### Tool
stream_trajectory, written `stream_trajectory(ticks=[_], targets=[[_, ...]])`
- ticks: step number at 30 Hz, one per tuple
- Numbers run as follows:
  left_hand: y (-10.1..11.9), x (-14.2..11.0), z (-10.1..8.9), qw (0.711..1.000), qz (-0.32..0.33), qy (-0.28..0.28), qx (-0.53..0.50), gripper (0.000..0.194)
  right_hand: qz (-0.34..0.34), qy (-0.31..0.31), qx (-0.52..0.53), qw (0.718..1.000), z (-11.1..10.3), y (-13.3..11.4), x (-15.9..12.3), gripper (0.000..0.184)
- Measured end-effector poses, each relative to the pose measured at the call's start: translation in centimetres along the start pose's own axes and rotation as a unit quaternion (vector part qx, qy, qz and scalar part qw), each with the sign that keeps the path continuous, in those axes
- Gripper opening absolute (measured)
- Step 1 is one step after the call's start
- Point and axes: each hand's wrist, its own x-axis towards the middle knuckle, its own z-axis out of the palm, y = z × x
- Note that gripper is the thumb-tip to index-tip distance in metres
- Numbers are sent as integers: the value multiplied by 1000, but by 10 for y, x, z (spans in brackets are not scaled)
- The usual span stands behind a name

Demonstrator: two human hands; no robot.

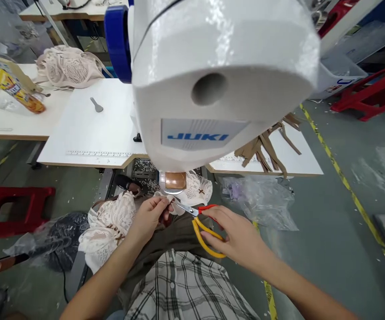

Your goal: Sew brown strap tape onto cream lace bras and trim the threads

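My left hand (150, 218) pinches a small edge of white lace fabric (110, 226) over my lap, just below the sewing machine. My right hand (237, 238) grips yellow-handled scissors (206, 231). Their blades point left and meet the pinched fabric close to my left fingers. More lace fabric (197, 189) lies under the machine's head, partly hidden by it.
A white JUKI sewing machine (219, 75) fills the upper middle, on a white table (89, 133). A pile of lace pieces (67, 66) and a snack bag (15, 86) lie at the far left. Brown strips (266, 146) lie right. Red stools (10, 209) and plastic bags (261, 202) stand on the floor.
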Motion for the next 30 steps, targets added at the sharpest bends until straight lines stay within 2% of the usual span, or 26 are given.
stream_trajectory(ticks=[7,15,24,30], targets=[[-4,3,-9,997,53,29,47,37,-7,-6,27,1000,-1,3,8,30],[2,-1,0,996,45,29,71,39,16,-43,71,996,5,3,17,30],[-1,-1,-10,1000,6,3,21,18,61,-49,136,988,7,8,2,29],[3,-7,-3,999,4,11,46,15,78,-57,154,983,13,4,4,29]])
